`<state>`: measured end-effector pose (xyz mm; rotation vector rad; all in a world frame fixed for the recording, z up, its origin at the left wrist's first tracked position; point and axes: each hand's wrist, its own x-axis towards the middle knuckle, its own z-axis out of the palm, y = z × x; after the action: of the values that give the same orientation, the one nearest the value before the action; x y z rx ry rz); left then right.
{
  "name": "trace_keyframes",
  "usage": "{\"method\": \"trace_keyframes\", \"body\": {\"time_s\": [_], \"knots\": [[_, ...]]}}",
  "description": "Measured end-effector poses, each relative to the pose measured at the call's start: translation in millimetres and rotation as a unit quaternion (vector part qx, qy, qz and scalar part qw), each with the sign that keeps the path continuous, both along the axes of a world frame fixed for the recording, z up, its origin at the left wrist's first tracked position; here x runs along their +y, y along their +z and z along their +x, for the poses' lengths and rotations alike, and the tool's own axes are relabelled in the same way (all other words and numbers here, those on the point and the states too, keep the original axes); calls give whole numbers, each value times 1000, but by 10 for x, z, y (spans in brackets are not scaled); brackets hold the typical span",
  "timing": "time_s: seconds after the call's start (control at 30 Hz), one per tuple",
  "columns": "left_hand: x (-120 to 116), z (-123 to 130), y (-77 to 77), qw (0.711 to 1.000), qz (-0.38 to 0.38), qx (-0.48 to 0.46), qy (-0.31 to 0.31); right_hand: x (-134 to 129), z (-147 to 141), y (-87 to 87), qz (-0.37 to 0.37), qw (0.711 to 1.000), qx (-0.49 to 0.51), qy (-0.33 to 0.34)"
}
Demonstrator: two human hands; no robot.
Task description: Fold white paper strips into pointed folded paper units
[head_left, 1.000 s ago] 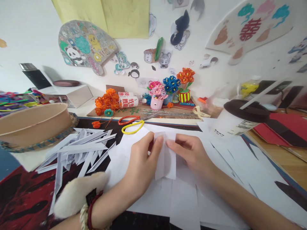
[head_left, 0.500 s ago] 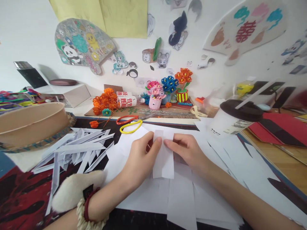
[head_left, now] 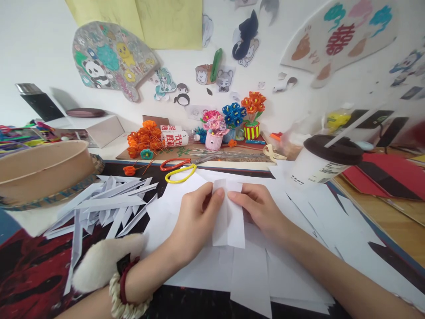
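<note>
While both hands hold it up between them over the middle of the tabletop (head_left: 186, 302), a narrow white paper rectangle (head_left: 219, 228) shows a lengthwise crease dividing it into two panels. The left hand (head_left: 195, 219) grips the paper's upper left part, thumb flat on the front near the crease, the other fingers mostly hidden behind. The right hand (head_left: 262, 208) pinches the upper right part, its thumb tip close to the left thumb but apart from it. The paper's lower end is free of both hands; whether it touches the loose white sheets (head_left: 247, 277) beneath cannot be told. For a clean fold, it seems best to keep the two long edges parallel, bring them together evenly, and then run a thumb firmly down the whole crease, since the unheld lower end could drift askew. Thin paper like this probably wrinkles if squeezed hard, so a light pinch should serve. To the left lies a jumbled pile of folded paper strips (head_left: 104, 204); beyond the hands rest scissors (head_left: 181, 180) with one red and one yellow handle. A lidded white cup (head_left: 307, 166) stands to the right.
</note>
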<state>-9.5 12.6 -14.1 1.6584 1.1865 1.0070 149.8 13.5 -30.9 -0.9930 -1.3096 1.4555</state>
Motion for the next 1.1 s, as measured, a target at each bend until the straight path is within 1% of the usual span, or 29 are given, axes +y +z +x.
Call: {"method": "trace_keyframes", "body": {"time_s": [0.13,0.53,0.77,0.87,0.97,1.1], "knots": [[-11,-3,1,1000,16,15,10,-7,-22,11,32,999,-18,-20],[-14,-14,-65,999,39,-2,25,-29,-42,30,69,997,-27,-39],[-6,-8,-43,999,16,-26,21,12,-13,47,33,999,-16,-17],[-11,-1,-21,999,5,-32,12,15,-1,52,39,998,-25,-34],[-16,1,2,999,18,-35,0,15,9,52,44,998,-34,-42],[-16,-1,15,999,31,-28,0,18,21,44,40,998,-40,-8]]}}
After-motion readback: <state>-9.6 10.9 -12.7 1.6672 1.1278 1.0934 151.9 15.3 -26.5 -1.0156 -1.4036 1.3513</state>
